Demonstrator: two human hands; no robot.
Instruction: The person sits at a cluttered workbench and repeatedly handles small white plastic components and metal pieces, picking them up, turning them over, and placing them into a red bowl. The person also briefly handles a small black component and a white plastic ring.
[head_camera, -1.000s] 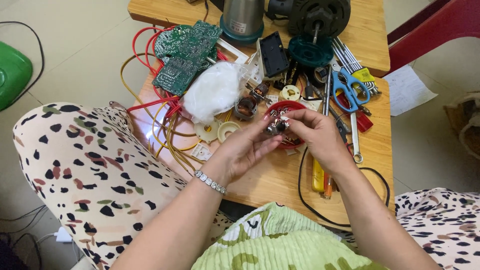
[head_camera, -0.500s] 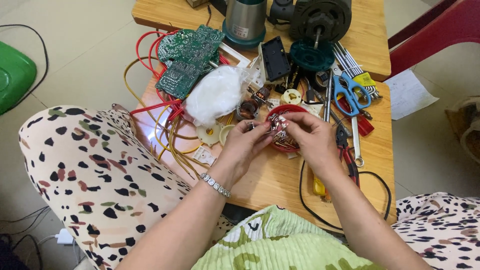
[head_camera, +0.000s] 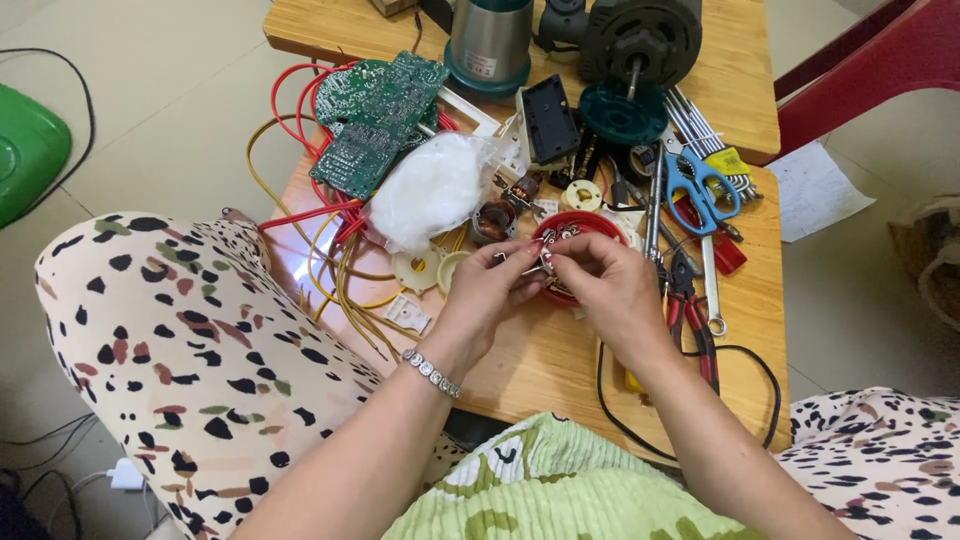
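1. Over the near edge of the light wooden table (head_camera: 520, 360), the left hand (head_camera: 490, 295) and right hand (head_camera: 610, 285) meet, fingertips pinching 1 small metal clip (head_camera: 545, 258).
2. Just behind them sits a round red plastic dish (head_camera: 585, 225) of small parts.
3. Sorting or fitting seems underway; next calls for fine, steady fingertip control.
4. Farther back lie blue-handled scissors (head_camera: 700, 185) and 2 green circuit boards (head_camera: 375, 120).

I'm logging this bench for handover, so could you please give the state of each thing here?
Left hand: fingers pinching a small metal part.
Right hand: pinching the same part.
Red dish: upright, holding small parts.
Blue scissors: closed, lying flat.
Green circuit board: bare, wires attached.
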